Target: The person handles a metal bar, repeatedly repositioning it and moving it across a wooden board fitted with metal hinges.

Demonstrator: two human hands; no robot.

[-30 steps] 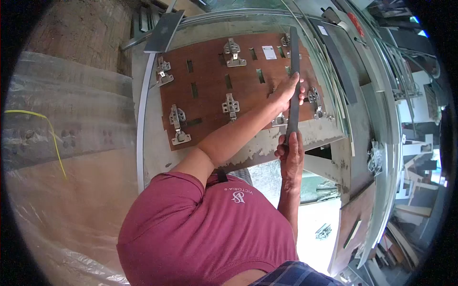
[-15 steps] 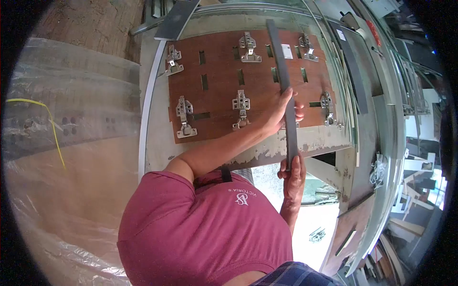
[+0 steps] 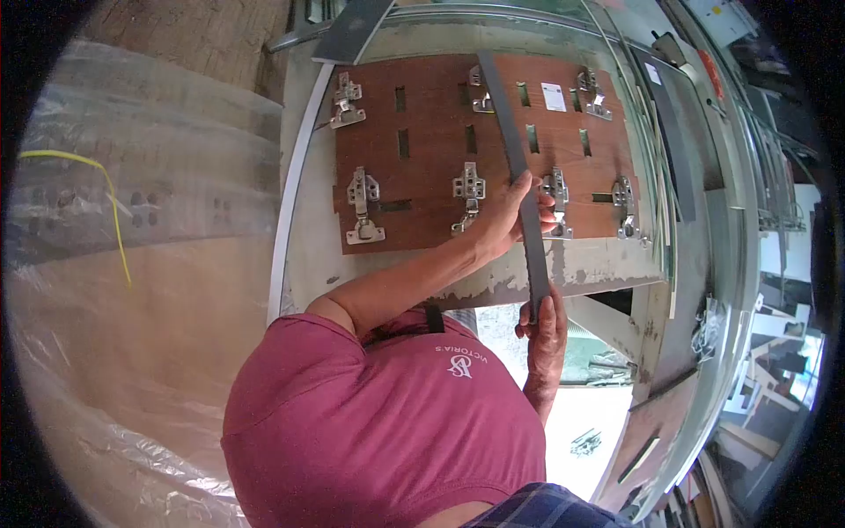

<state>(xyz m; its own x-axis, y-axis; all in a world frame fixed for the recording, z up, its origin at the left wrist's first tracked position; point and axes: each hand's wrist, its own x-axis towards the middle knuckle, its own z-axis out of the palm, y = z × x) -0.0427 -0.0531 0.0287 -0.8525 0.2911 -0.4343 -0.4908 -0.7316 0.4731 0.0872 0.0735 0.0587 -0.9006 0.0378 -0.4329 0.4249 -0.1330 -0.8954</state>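
A long, narrow dark grey strip (image 3: 513, 141) is held over a reddish-brown wooden board (image 3: 431, 97), slanting from the board's far side toward my body. My left hand (image 3: 509, 214) is closed around the strip near its middle, thumb on top. Lower down, my right hand (image 3: 546, 324) grips the strip's near end just past the table's front edge. Several metal cabinet hinges lie on the board, among them one hinge (image 3: 363, 207) at the near left and another hinge (image 3: 556, 202) just beyond my left fingers. The strip partly covers a far middle hinge (image 3: 481, 90).
The board has several rectangular slots and a white label (image 3: 554, 97). It lies on a worn pale table (image 3: 308, 202). Long thin strips (image 3: 647, 158) lie along the right side. Clear plastic sheeting (image 3: 141, 238) covers something at the left. A dark panel (image 3: 354, 31) sits at the far left corner.
The view has shifted, so the board and table appear farther right. The strip has tilted and its far end sits farther left over the board. Both hands keep their hold on it.
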